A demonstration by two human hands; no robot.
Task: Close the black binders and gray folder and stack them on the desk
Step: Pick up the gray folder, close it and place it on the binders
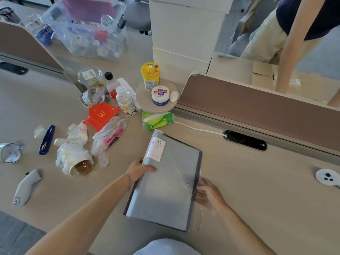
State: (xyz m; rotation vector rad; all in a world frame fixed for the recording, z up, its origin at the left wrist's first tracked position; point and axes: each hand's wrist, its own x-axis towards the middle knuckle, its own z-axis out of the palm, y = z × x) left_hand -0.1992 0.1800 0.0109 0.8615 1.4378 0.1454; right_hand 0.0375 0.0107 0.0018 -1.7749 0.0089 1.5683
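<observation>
The gray folder lies closed on the desk in front of me, with a white label marked "20" near its top left corner. Dark edges of a black binder show under it along the right and bottom sides. My left hand grips the folder's left edge, thumb on the cover. At the stack's right edge my right hand rests with fingers spread, touching a thin elastic cord that hangs off the folder.
Clutter fills the desk's left: a plastic bag, a tipped jar, a red paper box, bottles, a blue pen, a gray controller. A green tissue pack lies just beyond the folder. A partition runs behind.
</observation>
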